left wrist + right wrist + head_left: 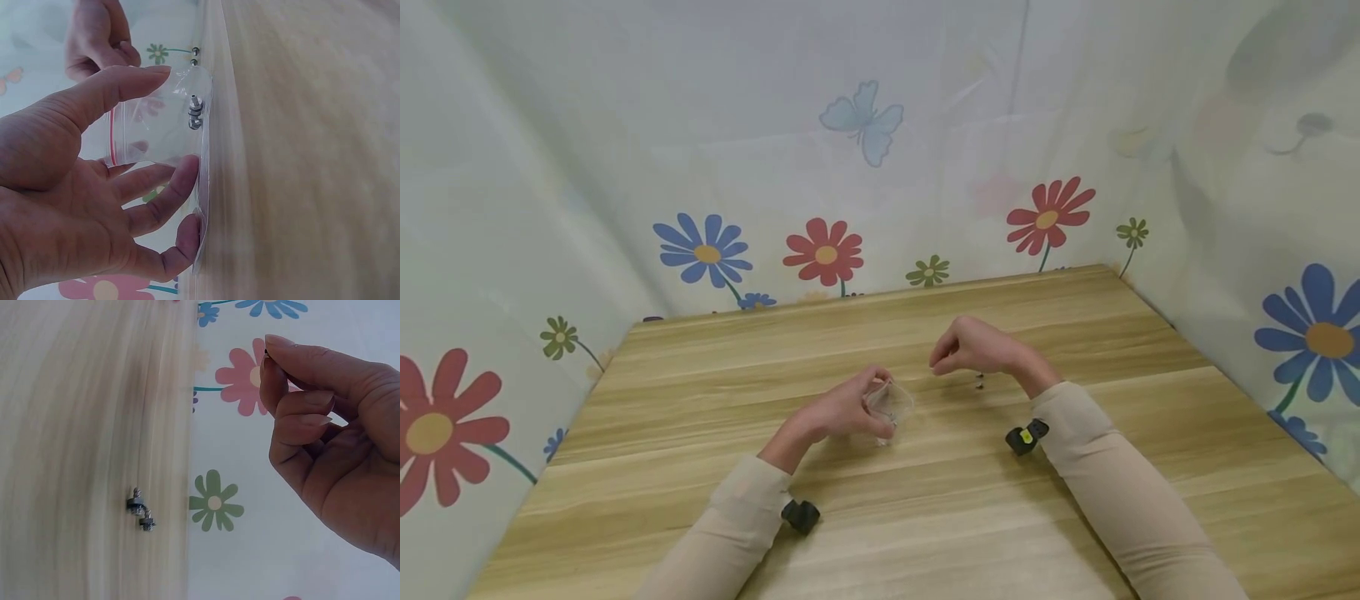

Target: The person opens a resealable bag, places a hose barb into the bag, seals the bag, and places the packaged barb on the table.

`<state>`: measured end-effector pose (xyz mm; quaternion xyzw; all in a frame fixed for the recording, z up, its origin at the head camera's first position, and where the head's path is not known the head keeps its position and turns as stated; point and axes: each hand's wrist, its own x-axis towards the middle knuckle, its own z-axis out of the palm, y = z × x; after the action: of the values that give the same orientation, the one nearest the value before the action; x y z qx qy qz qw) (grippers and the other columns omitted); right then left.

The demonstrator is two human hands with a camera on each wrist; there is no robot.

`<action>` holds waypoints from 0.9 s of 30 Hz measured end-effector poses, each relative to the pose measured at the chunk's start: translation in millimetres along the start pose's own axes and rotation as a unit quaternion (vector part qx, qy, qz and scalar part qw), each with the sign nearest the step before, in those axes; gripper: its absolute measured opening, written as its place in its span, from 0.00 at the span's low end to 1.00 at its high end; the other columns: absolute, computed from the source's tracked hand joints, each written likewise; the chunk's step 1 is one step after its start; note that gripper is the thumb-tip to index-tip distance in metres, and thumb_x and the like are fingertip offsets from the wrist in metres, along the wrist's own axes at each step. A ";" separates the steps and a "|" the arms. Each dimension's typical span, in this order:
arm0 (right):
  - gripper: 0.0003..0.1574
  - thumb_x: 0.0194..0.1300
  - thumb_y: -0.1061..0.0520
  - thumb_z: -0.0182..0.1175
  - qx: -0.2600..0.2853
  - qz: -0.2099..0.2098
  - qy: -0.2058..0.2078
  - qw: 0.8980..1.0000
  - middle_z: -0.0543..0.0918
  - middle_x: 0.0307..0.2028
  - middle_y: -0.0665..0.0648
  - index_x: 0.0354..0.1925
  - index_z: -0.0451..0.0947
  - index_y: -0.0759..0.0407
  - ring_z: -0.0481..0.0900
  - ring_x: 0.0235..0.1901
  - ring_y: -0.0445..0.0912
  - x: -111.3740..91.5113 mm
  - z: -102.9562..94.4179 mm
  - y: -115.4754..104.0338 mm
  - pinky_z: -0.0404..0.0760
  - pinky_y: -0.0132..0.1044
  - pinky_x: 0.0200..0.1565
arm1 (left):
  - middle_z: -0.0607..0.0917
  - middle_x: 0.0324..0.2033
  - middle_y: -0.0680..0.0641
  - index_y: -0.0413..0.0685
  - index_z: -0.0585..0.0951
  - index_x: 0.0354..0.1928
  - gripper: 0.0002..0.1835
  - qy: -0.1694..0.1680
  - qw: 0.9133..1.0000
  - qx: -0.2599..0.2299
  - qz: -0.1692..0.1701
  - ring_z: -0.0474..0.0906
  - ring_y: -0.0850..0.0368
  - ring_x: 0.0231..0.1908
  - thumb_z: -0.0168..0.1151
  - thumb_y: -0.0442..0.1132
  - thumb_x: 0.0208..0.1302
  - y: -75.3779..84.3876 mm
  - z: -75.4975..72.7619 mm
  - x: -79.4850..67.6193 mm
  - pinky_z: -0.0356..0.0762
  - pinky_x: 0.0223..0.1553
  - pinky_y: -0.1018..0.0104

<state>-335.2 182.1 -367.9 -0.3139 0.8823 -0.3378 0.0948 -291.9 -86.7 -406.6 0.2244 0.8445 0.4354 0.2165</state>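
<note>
My left hand holds a small clear zip bag with a red line along its mouth, thumb on one side and fingers on the other. Inside the bag lie a few small metal screws, some with washers. Off to the right and a little farther back, my right hand is raised above the table. Its thumb and forefinger pinch a tiny dark piece, mostly hidden by the fingertips. Two small screws with washers stand on the table below the right hand.
The wood-grain table stretches around both hands. Pale cloth walls printed with flowers and a butterfly rise behind and at both sides. A black wrist camera sits on the left sleeve, another black camera on the right.
</note>
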 end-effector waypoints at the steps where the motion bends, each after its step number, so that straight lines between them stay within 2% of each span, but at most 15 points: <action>1: 0.04 0.63 0.61 0.70 0.002 -0.003 0.001 1.000 0.88 0.33 0.50 0.37 0.89 0.58 0.81 0.31 0.43 0.0 0.4 -1.7 0.80 0.38 0.37 | 0.70 0.66 0.37 0.48 0.66 0.64 0.39 -0.001 1.000 -0.001 0.001 0.76 0.49 0.43 0.77 0.34 0.53 -0.4 0.1 -0.2 0.73 0.46 0.57; 8: 0.03 0.63 0.61 0.70 0.009 -0.026 0.005 1.000 0.88 0.34 0.50 0.37 0.89 0.58 0.81 0.31 0.43 0.2 3.5 -12.2 0.80 0.38 0.36 | 0.70 0.66 0.37 0.48 0.65 0.64 0.39 -0.004 1.000 -0.006 0.002 0.77 0.49 0.43 0.77 0.34 0.52 -2.0 0.2 0.5 0.73 0.46 0.58; 15: 0.04 0.63 0.61 0.70 0.012 -0.034 -0.008 0.999 0.88 0.33 0.49 0.37 0.89 0.59 0.82 0.32 0.44 3.4 11.1 -23.8 0.80 0.36 0.36 | 0.72 0.64 0.38 0.47 0.65 0.64 0.39 -0.002 1.000 0.002 -0.001 0.76 0.49 0.45 0.77 0.34 0.53 -0.6 0.1 0.4 0.74 0.46 0.56; 21: 0.03 0.62 0.62 0.70 0.019 -0.050 -0.016 0.998 0.88 0.32 0.49 0.36 0.89 0.61 0.81 0.31 0.41 8.5 18.5 -26.9 0.80 0.35 0.36 | 0.74 0.62 0.39 0.48 0.66 0.64 0.39 -0.001 1.000 0.006 -0.001 0.75 0.49 0.47 0.77 0.35 0.53 -1.5 0.3 0.9 0.74 0.47 0.56; 27: 0.04 0.62 0.62 0.70 0.032 -0.054 -0.033 0.997 0.88 0.32 0.49 0.36 0.89 0.63 0.82 0.32 0.44 11.7 26.2 -28.0 0.80 0.34 0.37 | 0.75 0.59 0.40 0.47 0.65 0.64 0.39 -0.008 1.000 0.001 0.001 0.75 0.48 0.48 0.77 0.35 0.54 -2.1 -0.2 1.4 0.74 0.47 0.57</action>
<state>-320.7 144.7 -368.7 -0.3685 0.8491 -0.3603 0.1158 -293.5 -87.1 -408.5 0.2288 0.8428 0.4334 0.2223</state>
